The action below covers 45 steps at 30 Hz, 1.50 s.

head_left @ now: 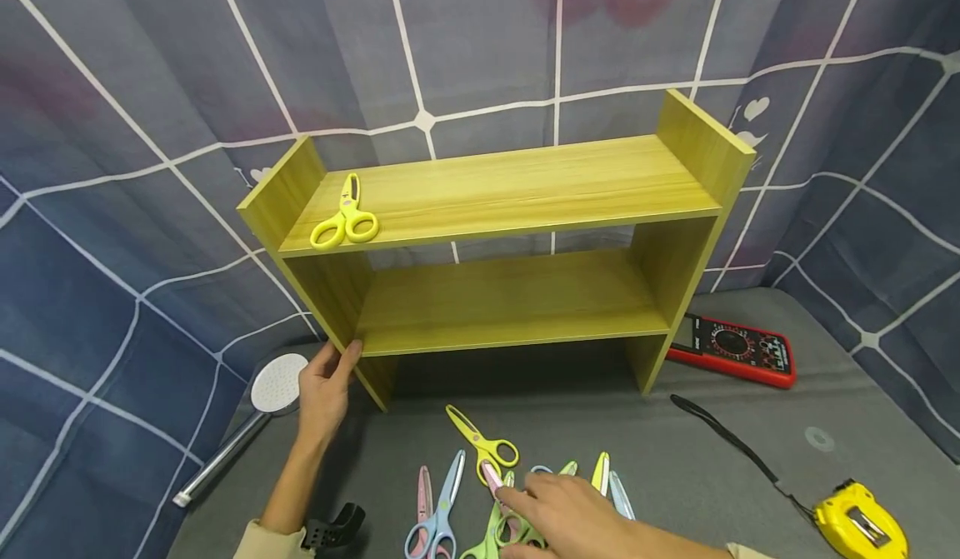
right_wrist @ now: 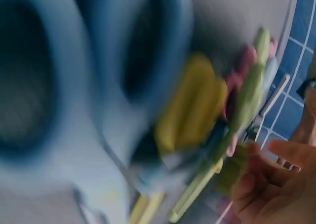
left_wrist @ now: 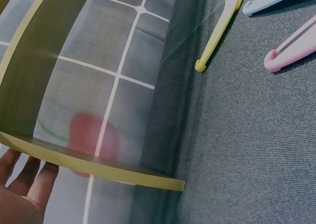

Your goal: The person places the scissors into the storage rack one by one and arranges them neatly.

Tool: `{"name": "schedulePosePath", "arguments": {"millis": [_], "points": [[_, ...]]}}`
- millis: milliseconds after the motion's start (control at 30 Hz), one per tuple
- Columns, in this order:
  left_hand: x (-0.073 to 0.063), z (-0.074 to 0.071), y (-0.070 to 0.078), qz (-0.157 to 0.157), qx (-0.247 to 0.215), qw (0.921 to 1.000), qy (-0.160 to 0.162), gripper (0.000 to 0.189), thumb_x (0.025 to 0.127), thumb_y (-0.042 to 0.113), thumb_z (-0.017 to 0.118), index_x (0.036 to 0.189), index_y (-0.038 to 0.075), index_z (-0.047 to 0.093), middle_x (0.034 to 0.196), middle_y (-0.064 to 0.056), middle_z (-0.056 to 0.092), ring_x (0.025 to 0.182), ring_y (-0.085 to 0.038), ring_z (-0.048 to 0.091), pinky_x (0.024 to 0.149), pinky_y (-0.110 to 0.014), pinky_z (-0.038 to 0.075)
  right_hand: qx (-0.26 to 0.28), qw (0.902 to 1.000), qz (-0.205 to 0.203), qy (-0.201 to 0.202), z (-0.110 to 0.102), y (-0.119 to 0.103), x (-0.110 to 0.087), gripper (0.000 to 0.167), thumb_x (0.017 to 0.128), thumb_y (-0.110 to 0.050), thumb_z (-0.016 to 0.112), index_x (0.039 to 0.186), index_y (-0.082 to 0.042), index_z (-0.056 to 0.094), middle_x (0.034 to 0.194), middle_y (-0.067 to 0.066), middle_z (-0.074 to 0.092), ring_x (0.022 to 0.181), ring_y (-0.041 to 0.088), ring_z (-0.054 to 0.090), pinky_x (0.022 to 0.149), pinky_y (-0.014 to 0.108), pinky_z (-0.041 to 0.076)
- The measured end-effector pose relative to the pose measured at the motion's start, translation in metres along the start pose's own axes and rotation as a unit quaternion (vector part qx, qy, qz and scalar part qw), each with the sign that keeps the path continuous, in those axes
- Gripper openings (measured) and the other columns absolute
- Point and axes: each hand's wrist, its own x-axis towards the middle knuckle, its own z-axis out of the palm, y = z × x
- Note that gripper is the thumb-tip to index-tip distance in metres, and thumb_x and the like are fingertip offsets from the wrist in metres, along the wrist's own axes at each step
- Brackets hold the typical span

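A yellow wooden shelf (head_left: 510,197) stands against the curtain. My left hand (head_left: 322,392) grips the front edge of its left side panel, level with the lower board; in the left wrist view its fingers (left_wrist: 42,184) lie against the panel's outer face. On the top board are yellow scissors (head_left: 348,219). Several more lie in front: yellow scissors (head_left: 478,440), blue scissors (head_left: 442,511), pink scissors (head_left: 425,492) and green scissors (head_left: 491,534). Over this group reaches my right hand (head_left: 570,513), fingertips right at pink and green pairs, thumb and fingers apart in the right wrist view.
A shower head (head_left: 280,382) lies left of the shelf. Behind the shelf's right foot is a red multimeter (head_left: 765,359). A yellow tape measure (head_left: 862,526) with a black strap sits at front right. Checked curtain (head_left: 487,42) hangs behind and at both sides of the grey surface.
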Motion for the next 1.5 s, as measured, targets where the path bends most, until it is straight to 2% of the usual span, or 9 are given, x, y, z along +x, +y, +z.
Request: {"name": "schedulePosePath", "arguments": {"millis": [167, 433, 633, 733, 867, 1067, 1300, 1400, 1500], "points": [[-0.001, 0.002, 0.0, -0.001, -0.011, 0.9999, 0.004, 0.031, 0.098, 0.01, 0.063, 0.125, -0.005, 0.064, 0.1, 0.012, 0.069, 0.09, -0.006, 0.062, 0.068, -0.02, 0.051, -0.045, 0.9986, 0.012, -0.026, 0.021, -0.003, -0.027, 0.046, 0.085, -0.048, 0.07, 0.12, -0.02, 0.06, 0.063, -0.013, 0.038, 0.054, -0.003, 0.026, 0.041, 0.015, 0.02], [0.0, 0.002, 0.0, 0.003, -0.002, 1.0, 0.009, 0.03, 0.098, 0.009, 0.063, 0.125, -0.004, 0.065, 0.097, 0.013, 0.069, 0.087, -0.007, 0.062, 0.066, -0.021, 0.05, 0.003, 0.995, 0.076, -0.064, 0.024, -0.004, -0.032, 0.067, 0.088, -0.065, 0.06, 0.122, -0.008, 0.056, 0.068, -0.01, 0.048, 0.057, -0.001, 0.04, 0.041, 0.02, 0.03], [-0.001, 0.002, -0.001, 0.002, -0.004, 0.9999, 0.011, 0.03, 0.098, 0.009, 0.063, 0.125, -0.004, 0.064, 0.096, 0.013, 0.069, 0.085, -0.007, 0.06, 0.064, -0.019, 0.047, -0.041, 0.9973, 0.061, -0.011, 0.028, -0.005, -0.034, 0.047, 0.084, -0.05, 0.07, 0.111, -0.013, 0.06, 0.069, -0.011, 0.04, 0.057, -0.001, 0.032, 0.04, 0.018, 0.024], [-0.001, 0.003, -0.001, 0.002, -0.003, 0.9999, 0.012, 0.03, 0.098, 0.009, 0.063, 0.124, -0.005, 0.065, 0.095, 0.013, 0.069, 0.083, -0.007, 0.059, 0.064, -0.019, 0.047, -0.021, 0.9957, 0.081, -0.04, 0.026, -0.007, -0.036, 0.038, 0.085, -0.041, 0.071, 0.111, -0.016, 0.06, 0.073, -0.011, 0.035, 0.06, -0.001, 0.028, 0.04, 0.017, 0.023], [-0.001, 0.002, -0.001, 0.002, -0.002, 0.9999, 0.014, 0.029, 0.098, 0.009, 0.063, 0.123, -0.005, 0.065, 0.094, 0.013, 0.069, 0.083, -0.007, 0.059, 0.063, -0.019, 0.047, 0.012, 0.9893, 0.113, -0.091, 0.023, -0.01, -0.037, 0.034, 0.089, -0.046, 0.066, 0.111, -0.021, 0.059, 0.078, -0.011, 0.032, 0.063, 0.0, 0.026, 0.042, 0.018, 0.024], [0.0, 0.001, -0.002, -0.005, 0.005, 0.9999, 0.008, 0.03, 0.099, 0.011, 0.062, 0.125, -0.004, 0.064, 0.095, 0.015, 0.069, 0.085, -0.007, 0.059, 0.065, -0.019, 0.047, 0.02, 0.9902, 0.107, -0.088, 0.021, -0.007, -0.039, 0.03, 0.088, -0.044, 0.066, 0.109, -0.024, 0.059, 0.077, -0.013, 0.031, 0.062, -0.001, 0.026, 0.042, 0.018, 0.023], [-0.001, 0.002, -0.002, 0.004, 0.0, 1.0, 0.008, 0.032, 0.098, 0.013, 0.063, 0.126, -0.003, 0.064, 0.097, 0.013, 0.069, 0.085, -0.007, 0.06, 0.064, -0.018, 0.047, 0.115, 0.9752, 0.138, -0.129, 0.012, -0.001, -0.041, 0.054, 0.092, -0.057, 0.06, 0.126, -0.015, 0.06, 0.083, -0.014, 0.041, 0.068, -0.002, 0.034, 0.052, 0.018, 0.034], [-0.002, 0.002, -0.003, 0.021, -0.01, 0.9997, 0.005, 0.031, 0.098, 0.016, 0.064, 0.125, 0.002, 0.067, 0.098, 0.013, 0.069, 0.085, -0.005, 0.06, 0.064, -0.018, 0.047, 0.143, 0.969, 0.16, -0.122, 0.007, -0.002, -0.043, 0.052, 0.095, -0.053, 0.059, 0.127, -0.012, 0.059, 0.09, -0.015, 0.052, 0.075, -0.003, 0.044, 0.059, 0.02, 0.042], [-0.002, 0.001, -0.005, 0.038, -0.034, 0.9987, 0.002, 0.029, 0.097, 0.017, 0.065, 0.124, 0.006, 0.069, 0.099, 0.01, 0.07, 0.084, -0.004, 0.06, 0.063, -0.016, 0.047, 0.158, 0.9717, 0.16, -0.073, 0.004, -0.003, -0.046, 0.044, 0.098, -0.042, 0.06, 0.127, -0.009, 0.06, 0.1, -0.011, 0.063, 0.085, 0.0, 0.056, 0.065, 0.026, 0.051]]}}
